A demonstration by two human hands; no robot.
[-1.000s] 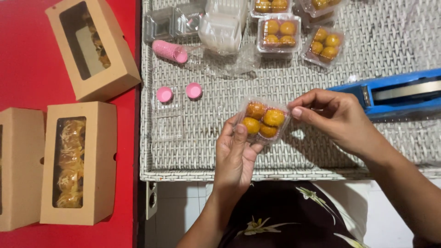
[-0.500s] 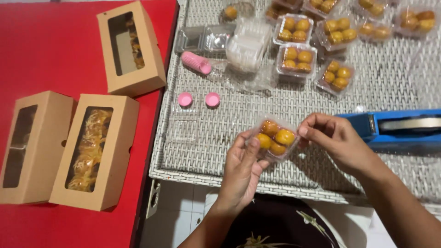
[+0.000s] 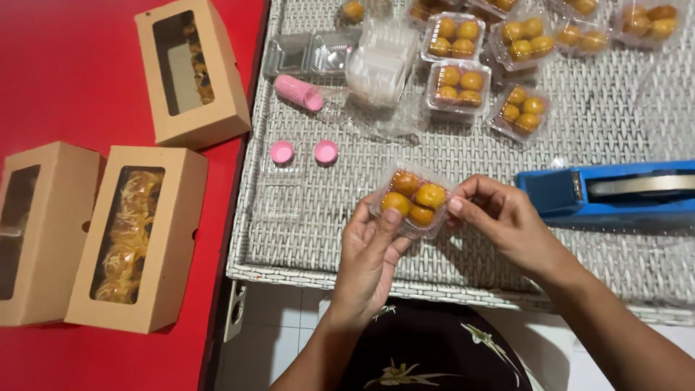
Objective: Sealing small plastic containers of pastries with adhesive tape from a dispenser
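Note:
Both hands hold a small clear plastic box (image 3: 412,200) of round golden pastries over the white wicker table (image 3: 463,246). My left hand (image 3: 371,257) grips the box from below, thumb on its lid. My right hand (image 3: 503,221) pinches the box's right edge with fingertips. A blue tape dispenser (image 3: 608,194) lies just right of my right hand.
Several filled clear pastry boxes (image 3: 461,85) sit at the table's far side, beside a stack of empty clear boxes (image 3: 380,61), a roll of pink paper cups (image 3: 298,92) and two loose pink cups (image 3: 281,151). Three brown windowed cartons (image 3: 137,235) lie on the red surface (image 3: 65,80) to the left.
The view has shifted, so the table and cartons sit further right and lower. My hands keep the same hold on the box, the right fingers still at its right edge.

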